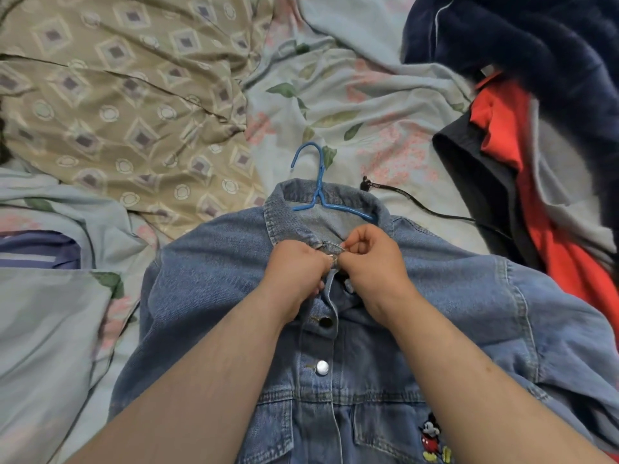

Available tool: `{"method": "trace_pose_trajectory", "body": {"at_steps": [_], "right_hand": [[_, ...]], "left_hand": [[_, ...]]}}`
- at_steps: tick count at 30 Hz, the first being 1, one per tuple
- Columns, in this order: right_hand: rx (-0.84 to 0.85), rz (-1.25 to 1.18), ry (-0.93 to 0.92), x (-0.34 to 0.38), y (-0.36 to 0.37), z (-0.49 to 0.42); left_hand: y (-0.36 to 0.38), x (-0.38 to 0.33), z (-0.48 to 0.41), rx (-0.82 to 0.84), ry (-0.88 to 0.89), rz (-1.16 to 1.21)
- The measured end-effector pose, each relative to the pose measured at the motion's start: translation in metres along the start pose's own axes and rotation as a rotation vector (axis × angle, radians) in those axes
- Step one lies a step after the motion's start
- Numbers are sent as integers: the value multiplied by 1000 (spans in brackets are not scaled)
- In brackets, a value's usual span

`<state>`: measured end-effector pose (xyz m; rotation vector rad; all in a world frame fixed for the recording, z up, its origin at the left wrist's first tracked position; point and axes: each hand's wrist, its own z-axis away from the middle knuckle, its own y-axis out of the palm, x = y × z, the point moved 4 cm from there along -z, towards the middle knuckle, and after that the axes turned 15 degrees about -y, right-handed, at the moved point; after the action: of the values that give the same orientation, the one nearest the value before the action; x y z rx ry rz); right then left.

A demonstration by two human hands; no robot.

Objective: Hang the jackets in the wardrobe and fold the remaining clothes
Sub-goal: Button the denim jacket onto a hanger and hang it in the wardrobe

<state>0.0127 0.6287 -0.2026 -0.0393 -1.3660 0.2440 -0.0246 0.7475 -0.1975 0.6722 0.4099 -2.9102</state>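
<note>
A blue denim jacket [207, 283] lies front-up on the bed, with a cartoon mouse patch on its chest pocket. A blue plastic hanger [318, 189] sits inside its collar, the hook pointing away from me. My left hand [294, 272] and my right hand [375, 259] pinch the two sides of the collar together at the top button. Two lower metal buttons show below my hands, closed.
A heap of clothes lies at the right: a dark navy fleece [536, 38], a red garment [562, 236] and a black jacket [482, 182] with a drawcord. A tan patterned sheet [117, 95] covers the left of the floral bedspread [368, 105].
</note>
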Motion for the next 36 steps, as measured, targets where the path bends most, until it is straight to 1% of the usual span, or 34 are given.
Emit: {"method": "trace_pose_trajectory", "body": {"at_steps": [4, 8, 10, 13, 16, 20, 22, 24, 26, 29, 31, 33, 34, 35, 36], "right_hand": [[10, -138, 50, -3, -2, 1], [44, -158, 44, -2, -2, 2], [61, -88, 47, -2, -5, 4], [137, 73, 96, -3, -9, 4], [189, 126, 159, -4, -8, 1], [234, 156, 189, -6, -6, -4], [269, 151, 157, -7, -5, -3], [279, 172, 74, -8, -4, -1], [253, 220, -9, -9, -3, 2], [155, 380, -128, -10, -1, 4], [81, 427, -151, -5, 0, 6], [100, 397, -117, 0, 0, 8], [125, 334, -103, 4, -4, 8], [127, 253, -108, 12, -11, 8], [78, 204, -157, 22, -24, 4]], "left_hand": [[1, 2, 1, 111, -71, 63], [0, 0, -2, 122, -112, 148], [0, 0, -3, 112, -105, 180], [0, 5, -3, 117, -73, 213], [0, 9, -3, 111, -49, 233], [1, 9, -3, 128, -88, 264], [0, 7, -4, 147, -136, 244], [-1, 5, -5, 185, -201, 215], [-3, 2, -9, 223, -259, 210], [-1, 0, -12, 230, -303, 201], [1, -2, -9, 171, -268, 165], [-2, -4, -2, 124, -193, 76], [-10, -8, 2, 90, -136, -14], [-23, -15, 3, 21, -50, -126], [-42, -25, 2, -99, 60, -237]]}}
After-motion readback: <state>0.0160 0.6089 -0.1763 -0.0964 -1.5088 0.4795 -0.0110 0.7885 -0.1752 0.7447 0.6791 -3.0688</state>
